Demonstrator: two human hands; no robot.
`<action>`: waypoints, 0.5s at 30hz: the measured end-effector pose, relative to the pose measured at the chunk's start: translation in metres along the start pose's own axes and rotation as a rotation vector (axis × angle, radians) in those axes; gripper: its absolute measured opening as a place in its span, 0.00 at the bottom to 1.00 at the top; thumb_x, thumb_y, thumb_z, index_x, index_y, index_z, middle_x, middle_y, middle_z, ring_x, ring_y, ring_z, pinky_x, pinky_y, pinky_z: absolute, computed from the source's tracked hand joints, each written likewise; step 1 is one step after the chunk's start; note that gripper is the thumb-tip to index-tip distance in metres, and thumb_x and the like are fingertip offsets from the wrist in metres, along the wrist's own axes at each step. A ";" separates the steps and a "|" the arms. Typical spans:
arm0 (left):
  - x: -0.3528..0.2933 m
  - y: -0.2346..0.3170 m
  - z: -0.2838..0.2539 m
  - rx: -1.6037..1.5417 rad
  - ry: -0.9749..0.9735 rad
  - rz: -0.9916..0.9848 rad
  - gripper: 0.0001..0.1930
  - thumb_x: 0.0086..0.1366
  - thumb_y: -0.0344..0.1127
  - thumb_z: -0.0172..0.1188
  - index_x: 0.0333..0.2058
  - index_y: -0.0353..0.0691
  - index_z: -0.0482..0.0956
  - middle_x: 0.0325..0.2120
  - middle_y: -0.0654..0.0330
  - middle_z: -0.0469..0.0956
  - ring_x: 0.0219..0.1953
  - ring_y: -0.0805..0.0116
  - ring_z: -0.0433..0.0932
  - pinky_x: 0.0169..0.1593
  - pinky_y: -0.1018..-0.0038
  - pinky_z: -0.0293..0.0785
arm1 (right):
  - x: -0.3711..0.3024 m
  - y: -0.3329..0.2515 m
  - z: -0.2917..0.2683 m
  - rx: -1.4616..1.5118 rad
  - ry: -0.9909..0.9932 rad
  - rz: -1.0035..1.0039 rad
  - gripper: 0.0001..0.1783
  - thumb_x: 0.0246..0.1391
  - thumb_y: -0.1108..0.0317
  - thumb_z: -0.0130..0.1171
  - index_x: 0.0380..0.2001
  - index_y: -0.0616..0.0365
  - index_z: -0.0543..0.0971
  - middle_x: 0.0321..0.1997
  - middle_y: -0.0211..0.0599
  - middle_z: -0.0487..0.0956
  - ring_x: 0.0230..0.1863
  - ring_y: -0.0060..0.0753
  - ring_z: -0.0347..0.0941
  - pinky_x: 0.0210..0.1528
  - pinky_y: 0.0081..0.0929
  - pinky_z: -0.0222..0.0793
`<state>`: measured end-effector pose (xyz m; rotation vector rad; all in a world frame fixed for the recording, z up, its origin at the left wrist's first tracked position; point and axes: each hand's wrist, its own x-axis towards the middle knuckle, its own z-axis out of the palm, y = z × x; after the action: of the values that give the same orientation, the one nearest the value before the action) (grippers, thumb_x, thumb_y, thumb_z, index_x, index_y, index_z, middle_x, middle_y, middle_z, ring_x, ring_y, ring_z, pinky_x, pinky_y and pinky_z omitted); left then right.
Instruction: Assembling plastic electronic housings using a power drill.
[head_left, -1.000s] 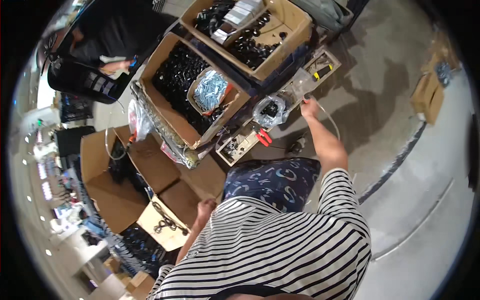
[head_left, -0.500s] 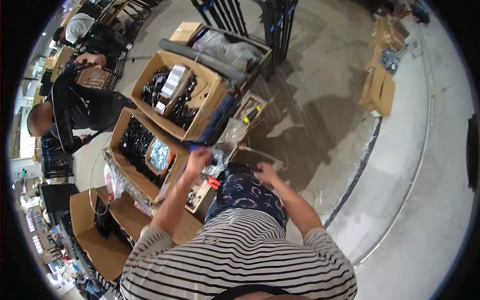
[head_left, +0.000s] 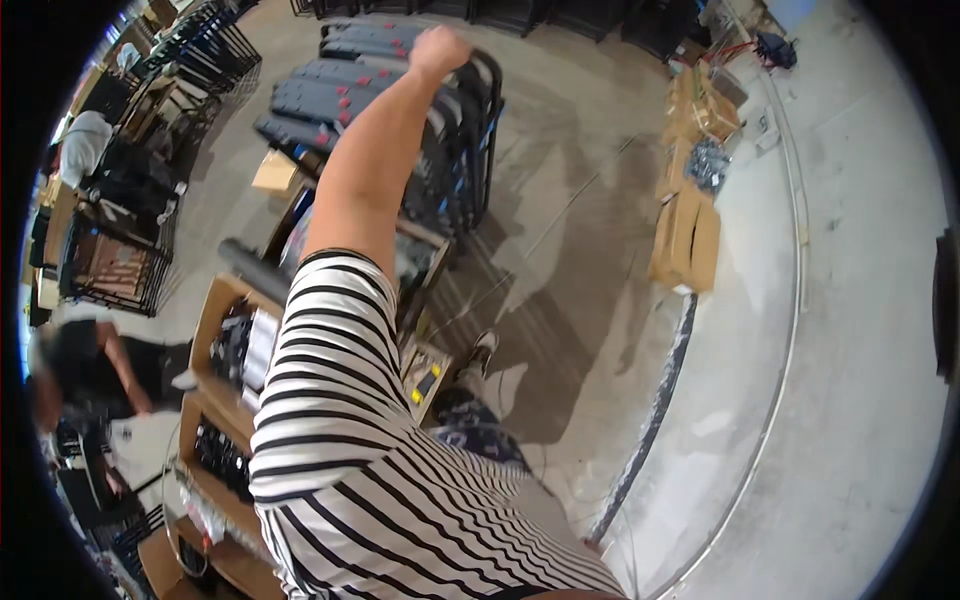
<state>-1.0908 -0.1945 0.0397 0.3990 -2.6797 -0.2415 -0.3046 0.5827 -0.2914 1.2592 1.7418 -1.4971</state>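
My left arm is stretched far forward over the stock. My left hand (head_left: pixel 440 54) is closed at the far end of a row of black tubular frames (head_left: pixel 492 110), and its fingers seem wrapped round a frame's upper tube, partly hidden. Grey panels (head_left: pixel 305 100) with small red parts stand in the same row, left of my forearm. My right hand is out of view.
Open cardboard boxes (head_left: pixel 208 335) of black parts lie at left, beside a grey roll (head_left: pixel 250 268). A yellow-and-black tool (head_left: pixel 426 383) rests in a wooden tray. Brown cartons (head_left: pixel 686 240) line the right wall. A co-worker (head_left: pixel 95 375) stands at far left.
My left hand has left the clear plastic near my waist and reached forward to the frames. My right hand has gone out of view. The whole view has shifted forward.
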 end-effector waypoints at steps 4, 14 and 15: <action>0.109 -0.047 0.075 0.384 0.010 -0.212 0.24 0.63 0.50 0.44 0.48 0.41 0.80 0.54 0.53 0.75 0.58 0.56 0.71 0.61 0.49 0.58 | 0.014 -0.179 0.080 -0.014 -0.044 -0.008 0.14 0.45 0.61 0.62 0.17 0.57 0.72 0.20 0.38 0.74 0.24 0.36 0.73 0.29 0.44 0.67; 0.252 -0.067 0.203 0.306 -0.147 -0.328 0.22 0.60 0.55 0.53 0.46 0.50 0.82 0.48 0.57 0.79 0.54 0.53 0.75 0.60 0.61 0.64 | 0.007 -0.251 0.104 0.013 -0.184 0.174 0.10 0.57 0.65 0.54 0.32 0.62 0.77 0.29 0.36 0.79 0.27 0.34 0.76 0.25 0.27 0.70; 0.253 -0.079 0.224 0.122 -0.255 -0.369 0.21 0.61 0.54 0.54 0.46 0.48 0.81 0.46 0.57 0.80 0.53 0.53 0.76 0.57 0.62 0.66 | 0.004 -0.259 0.102 0.036 -0.160 0.173 0.10 0.57 0.65 0.54 0.32 0.62 0.77 0.29 0.36 0.79 0.27 0.34 0.76 0.25 0.27 0.70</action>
<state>-1.3881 -0.3244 -0.0841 0.9625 -2.8584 -0.2509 -0.5529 0.4981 -0.1988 1.2380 1.4716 -1.4908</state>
